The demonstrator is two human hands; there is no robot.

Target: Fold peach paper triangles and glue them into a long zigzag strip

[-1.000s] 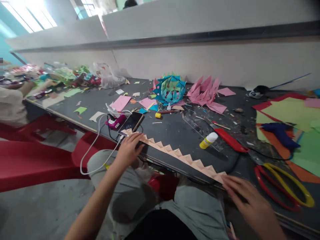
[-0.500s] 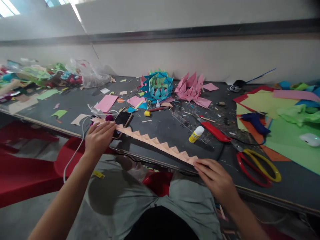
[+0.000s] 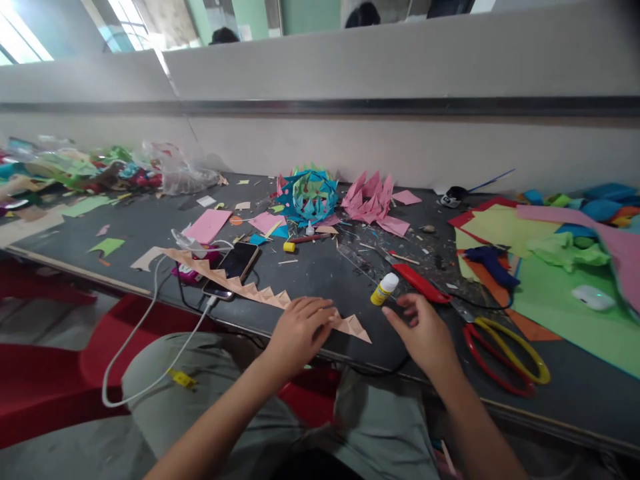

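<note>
A long peach paper strip [image 3: 250,291], folded into a row of pointed triangles, lies slantwise along the table's near edge. My left hand [image 3: 303,333] is closed over the strip towards its right end, fingers close together; the thumb is mostly hidden. The strip's tip pokes out to the right of that hand. My right hand [image 3: 424,337] holds nothing, with thumb and curled fingers apart, just right of a glue stick [image 3: 384,289]. The white-capped yellow glue stick leans near those fingertips, and I see no clear contact.
Red-and-yellow scissors [image 3: 505,353], a red-handled cutter [image 3: 420,283] and a blue glue gun [image 3: 493,268] lie on the right beside coloured paper sheets. Folded blue [image 3: 307,197] and pink [image 3: 369,198] paper pieces stand behind. Phones [image 3: 240,260] and a white cable [image 3: 107,373] are at left.
My left hand has slid rightward from the strip's left end to near its right end. My right hand has let go of the strip and moved beside the glue stick. The view has tilted up.
</note>
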